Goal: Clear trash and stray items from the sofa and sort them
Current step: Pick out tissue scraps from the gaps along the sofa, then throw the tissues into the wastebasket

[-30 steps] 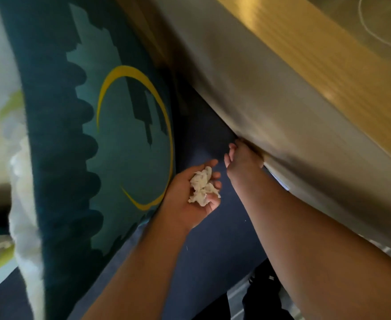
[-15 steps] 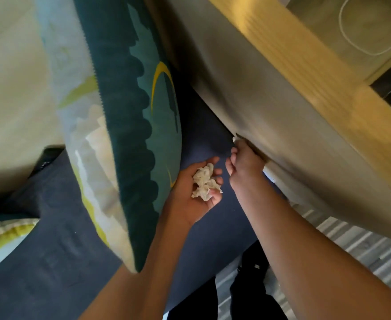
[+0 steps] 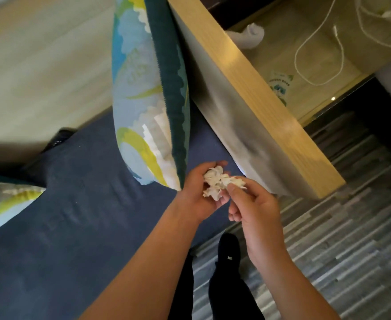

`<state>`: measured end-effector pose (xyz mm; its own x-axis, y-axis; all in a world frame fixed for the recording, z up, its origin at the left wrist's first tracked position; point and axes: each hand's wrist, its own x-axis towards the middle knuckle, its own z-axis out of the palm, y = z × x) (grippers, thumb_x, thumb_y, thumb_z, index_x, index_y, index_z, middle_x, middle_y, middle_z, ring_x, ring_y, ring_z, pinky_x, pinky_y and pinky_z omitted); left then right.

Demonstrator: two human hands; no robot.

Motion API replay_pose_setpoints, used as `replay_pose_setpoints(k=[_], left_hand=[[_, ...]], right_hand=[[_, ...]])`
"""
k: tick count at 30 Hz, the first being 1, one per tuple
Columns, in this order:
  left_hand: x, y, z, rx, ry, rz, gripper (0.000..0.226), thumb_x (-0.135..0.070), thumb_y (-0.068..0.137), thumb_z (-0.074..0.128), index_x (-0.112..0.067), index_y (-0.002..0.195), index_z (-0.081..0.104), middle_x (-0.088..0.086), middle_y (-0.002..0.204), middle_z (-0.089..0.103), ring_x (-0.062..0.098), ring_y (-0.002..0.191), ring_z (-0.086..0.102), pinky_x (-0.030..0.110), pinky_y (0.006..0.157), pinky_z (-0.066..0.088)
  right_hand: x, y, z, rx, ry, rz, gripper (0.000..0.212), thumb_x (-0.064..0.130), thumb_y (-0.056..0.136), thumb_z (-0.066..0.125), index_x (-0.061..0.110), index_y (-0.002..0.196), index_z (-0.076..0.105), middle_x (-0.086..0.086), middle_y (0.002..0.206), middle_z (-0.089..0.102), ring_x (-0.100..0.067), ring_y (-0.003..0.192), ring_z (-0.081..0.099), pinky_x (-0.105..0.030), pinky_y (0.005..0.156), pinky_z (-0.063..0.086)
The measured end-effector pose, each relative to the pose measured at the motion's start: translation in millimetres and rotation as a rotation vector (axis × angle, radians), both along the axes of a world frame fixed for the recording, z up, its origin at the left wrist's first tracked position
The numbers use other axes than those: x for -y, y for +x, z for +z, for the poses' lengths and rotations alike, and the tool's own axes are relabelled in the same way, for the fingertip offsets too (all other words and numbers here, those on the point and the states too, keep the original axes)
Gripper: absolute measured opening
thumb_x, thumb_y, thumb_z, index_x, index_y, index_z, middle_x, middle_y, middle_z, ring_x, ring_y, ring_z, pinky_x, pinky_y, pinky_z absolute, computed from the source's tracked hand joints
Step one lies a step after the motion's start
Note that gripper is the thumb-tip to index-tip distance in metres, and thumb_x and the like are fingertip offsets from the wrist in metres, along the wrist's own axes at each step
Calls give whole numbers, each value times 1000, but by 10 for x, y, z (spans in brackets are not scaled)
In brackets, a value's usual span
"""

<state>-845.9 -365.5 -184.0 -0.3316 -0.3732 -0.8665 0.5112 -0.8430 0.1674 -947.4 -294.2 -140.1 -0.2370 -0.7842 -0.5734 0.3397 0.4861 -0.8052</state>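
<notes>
Holding crumpled white tissue wad (image 3: 213,184) in left hand (image 3: 198,195), palm up, fingers curled loosely round it from below. Right hand (image 3: 252,204) meets it from the right: thumb + index pinch a second bit of tissue (image 3: 237,181) at the wad's right edge, touching the wad; other fingers curled in toward palm. Can't tell if the 2 bits are one piece or separate.

Both hands sit above the front-right corner of the sofa seat (image 3: 81,204), dark blue fabric, just beside the armrest (image 3: 259,116) (light wood top, grey side face).

Cushion (image 3: 150,93) stands upright on the seat, leaning against the armrest; dark teal face w/ yellow, pale blue/white floral back. Its lower corner is just beside the left hand, touching or nearly, can't tell. 2nd cushion (image 3: 7,202), same pattern, lies at far left edge of seat.

Beyond armrest: side table (image 3: 317,72) w/ white cable (image 3: 317,65) looped on it, a white rolled item (image 3: 250,35), a small printed packet (image 3: 280,84).

Person's legs in black trousers (image 3: 229,292) below, over grey striped floor (image 3: 340,250).
</notes>
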Motion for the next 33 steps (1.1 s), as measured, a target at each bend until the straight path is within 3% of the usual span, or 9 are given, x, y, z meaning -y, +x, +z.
replay_pose_setpoints(k=[6,10,13,19,24,33], left_hand=[[-327,18,366,-76,-104,99,16,-22,75,71,-11,84,76,9,75,60,25,63,65,30,54,53],[-514,175,521,-115,-130,188,20,-22,73,74,-11,89,75,10,75,62,27,67,66,33,59,55],[-698,399,664,-137,-122,296,20,-22,80,71,-9,95,73,11,80,64,29,70,68,36,60,56],[-1122,1068,872,-69,-127,470,19,-19,74,76,-10,91,73,11,78,61,26,70,60,35,64,42],[-1827,2008,974,-9,-135,728,29,-16,67,80,-10,95,74,10,80,60,22,68,56,29,52,43],[-3591,3290,1028,71,-107,1174,15,-10,77,69,-9,91,73,8,76,59,20,63,56,27,52,42]], right_hand=[[-177,-58,416,-54,-48,172,15,22,85,67,15,96,74,7,60,65,-6,52,56,-21,48,44],[-242,0,598,-96,-87,265,9,13,92,66,16,94,74,5,60,65,-6,53,55,-20,49,46],[-289,170,723,-94,-115,341,8,19,86,66,20,86,73,4,58,63,-8,53,53,-22,51,46],[-397,706,862,-82,-127,535,12,27,80,62,17,82,69,2,56,61,-11,52,52,-28,56,47],[-687,1591,949,-42,-168,779,11,31,79,62,22,79,67,4,62,60,-14,54,52,-34,61,48],[-1789,3105,1015,-20,-150,1105,13,35,77,57,24,72,61,1,67,64,-15,55,55,-40,68,50]])
